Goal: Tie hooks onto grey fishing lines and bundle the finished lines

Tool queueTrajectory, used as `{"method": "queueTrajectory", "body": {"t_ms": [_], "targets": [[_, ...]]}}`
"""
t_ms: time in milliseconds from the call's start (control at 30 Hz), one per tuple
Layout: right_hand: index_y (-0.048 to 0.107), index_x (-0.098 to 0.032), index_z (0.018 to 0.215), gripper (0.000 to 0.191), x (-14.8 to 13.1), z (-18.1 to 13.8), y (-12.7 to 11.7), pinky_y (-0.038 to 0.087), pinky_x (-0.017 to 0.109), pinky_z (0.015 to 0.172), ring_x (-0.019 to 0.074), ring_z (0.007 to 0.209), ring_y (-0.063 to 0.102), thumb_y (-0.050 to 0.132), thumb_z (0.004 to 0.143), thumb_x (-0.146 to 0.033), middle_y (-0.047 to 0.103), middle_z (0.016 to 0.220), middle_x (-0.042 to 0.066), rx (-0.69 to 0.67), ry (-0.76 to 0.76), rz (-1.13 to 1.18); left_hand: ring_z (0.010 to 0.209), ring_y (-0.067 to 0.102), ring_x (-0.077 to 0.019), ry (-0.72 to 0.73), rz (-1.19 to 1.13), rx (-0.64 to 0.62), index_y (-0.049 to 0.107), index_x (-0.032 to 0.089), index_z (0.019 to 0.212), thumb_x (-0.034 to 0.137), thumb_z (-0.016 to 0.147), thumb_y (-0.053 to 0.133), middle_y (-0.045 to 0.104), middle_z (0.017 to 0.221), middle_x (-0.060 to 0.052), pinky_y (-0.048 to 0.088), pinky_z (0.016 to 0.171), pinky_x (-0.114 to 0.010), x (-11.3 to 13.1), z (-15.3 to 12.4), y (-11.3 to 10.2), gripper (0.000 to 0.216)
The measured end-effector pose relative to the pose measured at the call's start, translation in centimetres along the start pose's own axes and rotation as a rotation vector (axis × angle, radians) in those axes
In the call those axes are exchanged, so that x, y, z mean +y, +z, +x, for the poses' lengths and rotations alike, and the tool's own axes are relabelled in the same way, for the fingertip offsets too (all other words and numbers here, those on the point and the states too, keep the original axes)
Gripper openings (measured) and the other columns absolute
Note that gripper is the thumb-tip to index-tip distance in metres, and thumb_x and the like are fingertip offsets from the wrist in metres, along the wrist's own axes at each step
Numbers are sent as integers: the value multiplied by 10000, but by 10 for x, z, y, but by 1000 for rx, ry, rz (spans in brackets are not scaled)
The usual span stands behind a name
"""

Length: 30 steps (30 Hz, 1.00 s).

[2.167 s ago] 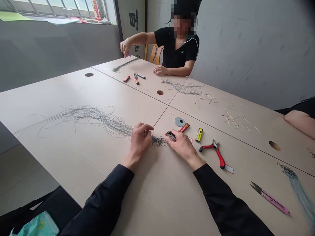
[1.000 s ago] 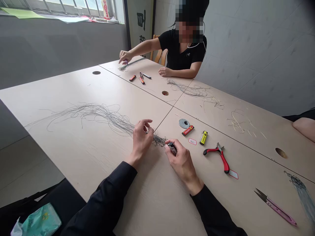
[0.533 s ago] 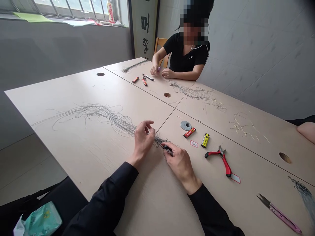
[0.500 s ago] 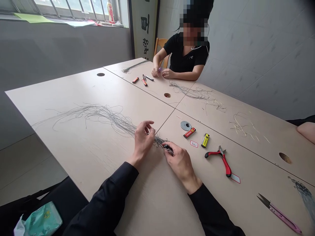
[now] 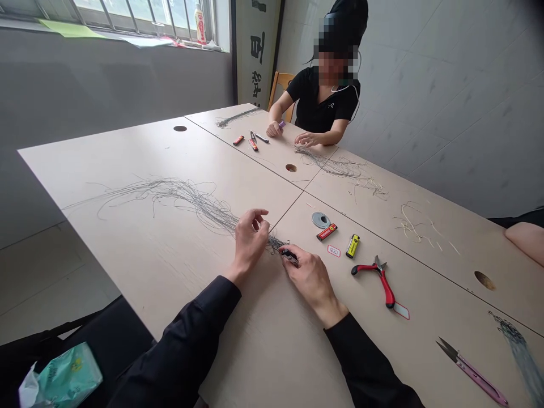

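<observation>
My right hand (image 5: pixel 312 277) grips a black lighter (image 5: pixel 290 256) low over the tabletop, its end close to the knotted dark ends of a bundle of thin cords (image 5: pixel 187 195). My left hand (image 5: pixel 251 241) is raised over the same bundle, thumb and fingers curled together. Whatever is pinched there is too fine to make out. From under the left hand, the loose grey cords fan out leftward across the table (image 5: pixel 170 266). Just right of my right hand lie a red lighter (image 5: pixel 327 232), a yellow lighter (image 5: pixel 352 246) and a grey spool (image 5: pixel 320 220).
Red-handled pliers (image 5: pixel 385 286) and pink thread snips (image 5: pixel 471 371) lie at right, near another cord bundle (image 5: pixel 512 337). Across the table a person (image 5: pixel 325 102) in black sits by more cords (image 5: pixel 335 163). A green tissue pack (image 5: pixel 70 377) is at lower left.
The camera view has shifted slightly. My hands stay nearly in place at the cords. Across the table, the person's hands have moved apart, one reaching to the cord bundle.
</observation>
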State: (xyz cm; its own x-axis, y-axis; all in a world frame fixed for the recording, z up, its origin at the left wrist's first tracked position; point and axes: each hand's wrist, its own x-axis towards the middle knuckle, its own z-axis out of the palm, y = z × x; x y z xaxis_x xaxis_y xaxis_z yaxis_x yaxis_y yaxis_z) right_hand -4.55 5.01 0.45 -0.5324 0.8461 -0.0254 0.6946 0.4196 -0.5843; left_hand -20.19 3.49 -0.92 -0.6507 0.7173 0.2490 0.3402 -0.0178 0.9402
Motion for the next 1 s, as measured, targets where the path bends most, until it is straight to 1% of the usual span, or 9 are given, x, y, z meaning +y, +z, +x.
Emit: {"method": "queueTrajectory", "body": {"t_ms": [100, 267, 467, 633, 867, 1000], "targets": [[707, -290, 1094, 228, -3, 5, -3, 439, 259, 725, 199, 919, 709, 565, 922, -246, 764, 1018, -7, -29, 13, -87, 673, 492, -132, 0, 0, 2, 677, 192, 946, 119, 772, 511, 563, 726, 12, 412, 642, -263, -1, 0, 1, 251], [707, -262, 1092, 215, -10, 14, -9, 376, 280, 634, 228, 870, 712, 561, 944, -318, 768, 952, 46, -92, 15, -286, 668, 483, -127, 1, -1, 6, 678, 186, 944, 114, 767, 505, 560, 733, 14, 404, 638, -262, -3, 1, 1, 257], [675, -214, 1111, 234, -16, 22, -10, 348, 297, 625, 262, 864, 707, 557, 931, -304, 755, 903, 96, -164, 41, -425, 660, 484, -126, -15, -12, -6, 677, 184, 939, 117, 767, 499, 556, 726, 14, 402, 635, -261, -4, 1, 2, 256], [652, -192, 1133, 269, -13, 25, -7, 346, 297, 626, 270, 860, 700, 554, 916, -319, 748, 899, 111, -203, 80, -401, 664, 485, -123, -40, -42, 21, 675, 184, 934, 107, 762, 499, 555, 728, 15, 398, 633, -257, -5, 1, 3, 259], [652, -163, 1135, 276, -5, 19, -11, 365, 283, 684, 249, 938, 684, 538, 925, -301, 744, 1007, 107, -178, 55, -269, 717, 518, -133, -37, -73, 34, 677, 180, 913, 106, 767, 505, 569, 755, 0, 420, 659, -258, -5, 2, 3, 238], [653, -163, 1142, 288, -1, 17, -12, 373, 280, 705, 241, 933, 683, 539, 925, -315, 745, 1005, 99, -173, 64, -238, 712, 514, -134, -35, -82, 44, 678, 181, 901, 105, 767, 508, 566, 746, -1, 424, 660, -259, -5, 2, 3, 229]]}}
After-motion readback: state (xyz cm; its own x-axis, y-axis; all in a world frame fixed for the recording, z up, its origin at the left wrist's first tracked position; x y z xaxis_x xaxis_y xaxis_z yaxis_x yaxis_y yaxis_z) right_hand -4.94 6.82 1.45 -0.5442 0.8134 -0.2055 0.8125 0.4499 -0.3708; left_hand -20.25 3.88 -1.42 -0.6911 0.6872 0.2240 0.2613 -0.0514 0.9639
